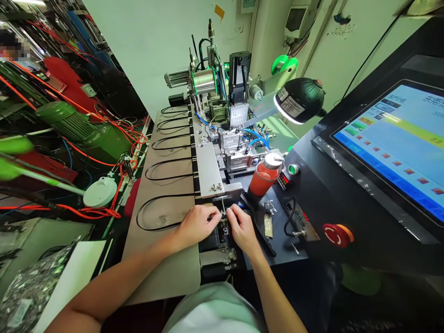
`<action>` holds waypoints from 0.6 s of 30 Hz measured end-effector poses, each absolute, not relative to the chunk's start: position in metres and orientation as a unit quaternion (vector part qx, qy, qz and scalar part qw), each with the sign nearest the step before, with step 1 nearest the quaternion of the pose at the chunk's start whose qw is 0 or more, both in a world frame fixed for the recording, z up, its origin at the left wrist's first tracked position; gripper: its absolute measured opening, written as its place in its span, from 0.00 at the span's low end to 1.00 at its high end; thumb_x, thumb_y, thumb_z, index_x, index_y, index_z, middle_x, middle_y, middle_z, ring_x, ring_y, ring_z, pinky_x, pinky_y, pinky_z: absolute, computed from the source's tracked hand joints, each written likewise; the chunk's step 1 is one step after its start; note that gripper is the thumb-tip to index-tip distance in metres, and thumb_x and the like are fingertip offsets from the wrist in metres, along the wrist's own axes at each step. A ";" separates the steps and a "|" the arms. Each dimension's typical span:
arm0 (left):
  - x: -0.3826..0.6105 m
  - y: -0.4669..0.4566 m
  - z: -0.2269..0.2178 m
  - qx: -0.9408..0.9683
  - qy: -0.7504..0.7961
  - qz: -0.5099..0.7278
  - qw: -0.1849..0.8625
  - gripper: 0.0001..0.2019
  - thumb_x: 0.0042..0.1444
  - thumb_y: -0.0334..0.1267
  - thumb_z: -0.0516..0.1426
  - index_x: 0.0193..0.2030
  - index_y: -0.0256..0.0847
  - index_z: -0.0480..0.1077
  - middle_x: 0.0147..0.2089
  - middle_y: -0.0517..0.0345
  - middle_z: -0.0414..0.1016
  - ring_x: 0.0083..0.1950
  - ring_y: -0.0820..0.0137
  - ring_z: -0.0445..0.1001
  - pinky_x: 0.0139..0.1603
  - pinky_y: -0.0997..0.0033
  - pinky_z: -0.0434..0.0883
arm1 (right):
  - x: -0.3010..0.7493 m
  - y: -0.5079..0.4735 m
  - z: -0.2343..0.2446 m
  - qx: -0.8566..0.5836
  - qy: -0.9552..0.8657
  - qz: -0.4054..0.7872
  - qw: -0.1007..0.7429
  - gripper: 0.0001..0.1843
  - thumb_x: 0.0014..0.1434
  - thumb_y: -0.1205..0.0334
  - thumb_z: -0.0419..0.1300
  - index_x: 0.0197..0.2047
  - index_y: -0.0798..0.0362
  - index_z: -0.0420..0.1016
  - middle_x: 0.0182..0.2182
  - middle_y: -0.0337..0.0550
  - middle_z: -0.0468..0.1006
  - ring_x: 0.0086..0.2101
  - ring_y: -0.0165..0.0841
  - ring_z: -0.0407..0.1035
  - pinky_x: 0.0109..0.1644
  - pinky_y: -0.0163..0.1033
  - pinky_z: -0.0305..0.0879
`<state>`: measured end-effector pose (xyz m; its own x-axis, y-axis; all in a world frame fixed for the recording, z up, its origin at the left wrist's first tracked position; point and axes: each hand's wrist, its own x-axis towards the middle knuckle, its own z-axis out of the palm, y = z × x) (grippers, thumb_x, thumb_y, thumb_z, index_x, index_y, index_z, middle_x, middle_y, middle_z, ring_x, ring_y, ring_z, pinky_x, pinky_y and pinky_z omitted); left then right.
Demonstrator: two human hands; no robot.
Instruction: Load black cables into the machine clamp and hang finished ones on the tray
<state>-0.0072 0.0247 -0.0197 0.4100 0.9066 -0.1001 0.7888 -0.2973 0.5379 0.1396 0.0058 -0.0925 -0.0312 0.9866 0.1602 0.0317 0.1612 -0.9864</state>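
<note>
My left hand (pixel 198 225) and my right hand (pixel 242 227) meet at the near end of a small assembly machine (pixel 222 138). Both have their fingers pinched together on a small part (pixel 224 215) at the black fixture between them; I cannot make out exactly what the part is. Several black cable loops (pixel 163 171) lie in a row on the tan belt (pixel 166 259) left of the machine's metal rail (pixel 207 169), the nearest loop just beside my left hand.
An orange bottle with a silver cap (pixel 264 175) stands right of the machine. A black console holds a lit touchscreen (pixel 398 148), a red emergency stop button (pixel 336 235) and a green button (pixel 293 169). A work lamp (pixel 299 100) hangs above. Orange cables and green motors crowd the left.
</note>
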 end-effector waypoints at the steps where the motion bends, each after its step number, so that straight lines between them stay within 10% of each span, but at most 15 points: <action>1: -0.007 0.024 -0.020 0.799 0.531 0.111 0.260 0.12 0.61 0.34 0.51 0.31 0.38 0.74 0.28 0.60 0.75 0.28 0.73 0.70 0.31 0.76 0.63 | 0.138 0.006 -0.094 -0.451 -0.554 0.458 0.528 0.18 0.65 0.56 0.51 0.24 0.51 0.55 0.21 0.31 0.53 0.23 0.27 0.49 0.27 0.35 0.46; 18: -0.019 0.008 -0.024 0.940 0.330 0.052 -0.064 0.14 0.63 0.26 0.49 0.51 0.37 0.70 0.41 0.54 0.76 0.35 0.70 0.72 0.32 0.72 0.68 | 0.133 0.003 -0.111 -0.475 -0.482 0.464 0.572 0.20 0.66 0.51 0.49 0.24 0.50 0.54 0.21 0.31 0.54 0.23 0.27 0.50 0.26 0.34 0.49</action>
